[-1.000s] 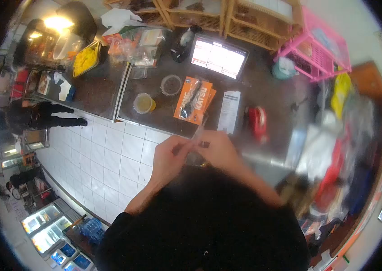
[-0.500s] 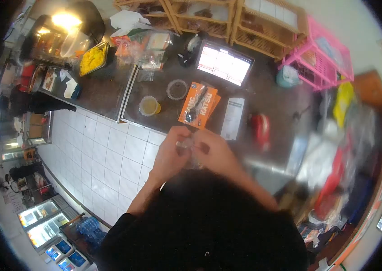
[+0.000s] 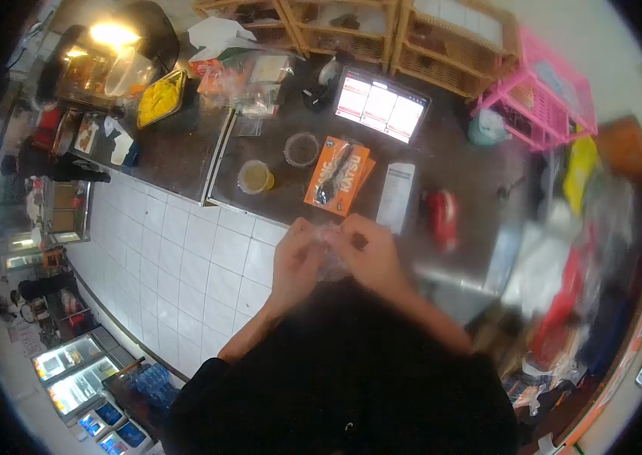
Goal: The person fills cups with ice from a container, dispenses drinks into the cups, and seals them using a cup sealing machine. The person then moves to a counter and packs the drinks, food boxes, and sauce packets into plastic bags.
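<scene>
A small clear plastic bag (image 3: pixel 333 264) is pinched between my two hands, just in front of my chest at the counter's edge. My left hand (image 3: pixel 295 259) has its fingers closed on one side of the bag's top, and my right hand (image 3: pixel 373 253) grips the other side. On the counter beyond them lie orange printed cards (image 3: pixel 346 199) with wrapped black cutlery (image 3: pixel 331 184) on top. Left of these stand a clear cup of yellowish liquid (image 3: pixel 255 177) and a round clear lid or container (image 3: pixel 302 149). To the right is a paper receipt (image 3: pixel 395 199).
A lit tablet (image 3: pixel 382 106) stands at the back, below wicker drawers (image 3: pixel 450 64). A red object (image 3: pixel 442 218), blurred, is at the right, with a pink basket (image 3: pixel 545 114) behind. A tray of yellow food (image 3: pixel 160 100) and plastic packets (image 3: pixel 249 80) stand left.
Both hands still hold the clear bag; the fingers have shifted slightly apart, and more of the bag shows between them. The view has moved slightly.
</scene>
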### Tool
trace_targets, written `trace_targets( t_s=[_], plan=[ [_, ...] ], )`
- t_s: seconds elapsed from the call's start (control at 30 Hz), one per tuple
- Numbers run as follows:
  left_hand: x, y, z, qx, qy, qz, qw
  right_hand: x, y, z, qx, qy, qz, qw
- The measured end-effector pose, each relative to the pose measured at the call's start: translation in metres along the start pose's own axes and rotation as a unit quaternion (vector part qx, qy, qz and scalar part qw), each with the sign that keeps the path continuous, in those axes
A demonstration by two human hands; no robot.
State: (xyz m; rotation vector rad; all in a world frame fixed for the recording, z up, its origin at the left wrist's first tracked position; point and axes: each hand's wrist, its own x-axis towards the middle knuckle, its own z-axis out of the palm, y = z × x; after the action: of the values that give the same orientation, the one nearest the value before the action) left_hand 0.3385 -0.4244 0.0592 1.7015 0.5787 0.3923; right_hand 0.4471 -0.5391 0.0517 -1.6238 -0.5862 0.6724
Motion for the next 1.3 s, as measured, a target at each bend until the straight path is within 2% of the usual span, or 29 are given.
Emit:
trace_targets(
  t_s=[0.03, 0.1, 0.13, 0.17, 0.2, 0.23, 0.27, 0.3, 0.37, 0.4, 0.43, 0.5, 0.57, 0.63, 0.67, 0.7, 0.77, 0.83, 0.9, 0.97, 1.0, 1.03, 1.13, 1.2, 1.23, 1.27, 1.3],
  plan=[
    [0.002, -0.001, -0.002, 0.000, -0.001, 0.000, 1.000, 0.001, -0.002, -0.002, 0.005, -0.006, -0.004, 1.000],
    [0.006, -0.003, -0.013, -0.025, -0.086, 0.044, 0.995, 0.004, -0.002, -0.012, 0.010, -0.014, -0.007, 1.000],
    [0.009, -0.008, -0.025, -0.025, -0.086, 0.044, 0.995, 0.007, 0.000, -0.021, -0.035, -0.077, -0.015, 0.996],
    [0.012, -0.018, -0.041, 0.105, -0.060, 0.091, 0.989, 0.009, 0.001, -0.029, -0.080, -0.139, -0.023, 0.987],
    [0.015, -0.019, -0.051, 0.232, -0.033, 0.136, 0.963, 0.010, -0.002, -0.034, -0.080, -0.140, -0.023, 0.987],
    [0.015, -0.015, -0.058, 0.265, 0.019, 0.169, 0.949, 0.010, -0.006, -0.039, -0.135, -0.115, -0.026, 0.984],
    [0.012, -0.015, -0.053, 0.265, 0.070, 0.156, 0.949, 0.011, -0.008, -0.041, -0.190, -0.089, -0.029, 0.977],
    [0.009, -0.015, -0.045, 0.264, 0.121, 0.142, 0.946, 0.010, -0.005, -0.037, -0.191, -0.089, -0.030, 0.977],
    [0.013, -0.015, -0.034, 0.171, 0.138, 0.129, 0.967, 0.009, 0.001, -0.018, -0.171, 0.037, -0.095, 0.980],
    [0.013, -0.011, -0.025, -0.046, 0.140, -0.055, 0.988, 0.010, -0.004, -0.011, -0.170, 0.038, -0.096, 0.980],
    [0.014, -0.014, -0.021, -0.115, 0.120, -0.064, 0.984, 0.010, -0.011, -0.004, -0.147, 0.032, -0.062, 0.987],
    [0.012, -0.024, -0.011, 0.017, 0.113, -0.018, 0.993, 0.011, -0.010, 0.002, -0.123, 0.028, -0.026, 0.992],
    [0.003, -0.034, -0.006, 0.032, 0.140, -0.021, 0.989, 0.019, 0.004, 0.004, -0.116, -0.015, 0.028, 0.993],
    [-0.001, -0.042, -0.027, 0.229, 0.112, 0.193, 0.947, 0.022, 0.001, -0.006, -0.138, -0.035, 0.049, 0.989],
    [0.006, -0.048, -0.035, 0.253, 0.171, 0.240, 0.922, 0.022, 0.000, -0.008, -0.158, -0.056, 0.068, 0.983],
    [0.010, -0.046, -0.038, 0.171, 0.208, 0.154, 0.951, 0.021, 0.002, -0.005, -0.158, -0.056, 0.067, 0.984],
    [0.008, -0.039, -0.030, -0.059, 0.267, 0.020, 0.962, 0.016, 0.009, 0.009, -0.130, 0.034, -0.074, 0.988],
    [0.006, -0.043, -0.022, 0.015, 0.201, 0.106, 0.974, 0.018, 0.010, 0.023, -0.104, 0.046, -0.065, 0.991],
    [0.002, -0.036, -0.011, -0.029, 0.228, 0.103, 0.968, 0.019, 0.015, 0.026, -0.080, -0.039, -0.013, 0.996],
    [0.004, -0.030, -0.016, -0.084, 0.145, -0.138, 0.976, 0.021, 0.013, 0.025, -0.089, -0.044, -0.048, 0.994],
    [0.004, -0.038, -0.025, -0.175, 0.039, -0.213, 0.960, 0.021, 0.012, 0.025, -0.098, -0.050, -0.081, 0.991],
    [-0.001, -0.044, -0.024, -0.175, 0.041, -0.214, 0.960, 0.021, 0.012, 0.025, -0.108, -0.056, -0.113, 0.986],
    [-0.002, -0.039, -0.020, -0.228, 0.007, -0.210, 0.951, 0.020, 0.013, 0.024, -0.087, -0.062, -0.121, 0.987],
    [0.004, -0.025, -0.026, -0.360, -0.128, -0.245, 0.891, 0.015, 0.014, 0.024, -0.063, -0.086, -0.111, 0.988],
    [0.001, -0.034, -0.028, -0.360, -0.127, -0.245, 0.891, 0.014, 0.014, 0.023, -0.041, -0.110, -0.102, 0.988],
    [-0.005, -0.049, -0.030, -0.401, -0.122, -0.286, 0.862, 0.014, 0.011, 0.020, -0.040, -0.110, -0.102, 0.988],
    [-0.006, -0.051, -0.031, -0.441, -0.117, -0.325, 0.828, 0.014, 0.004, 0.014, -0.067, -0.160, -0.074, 0.982]
  ],
)
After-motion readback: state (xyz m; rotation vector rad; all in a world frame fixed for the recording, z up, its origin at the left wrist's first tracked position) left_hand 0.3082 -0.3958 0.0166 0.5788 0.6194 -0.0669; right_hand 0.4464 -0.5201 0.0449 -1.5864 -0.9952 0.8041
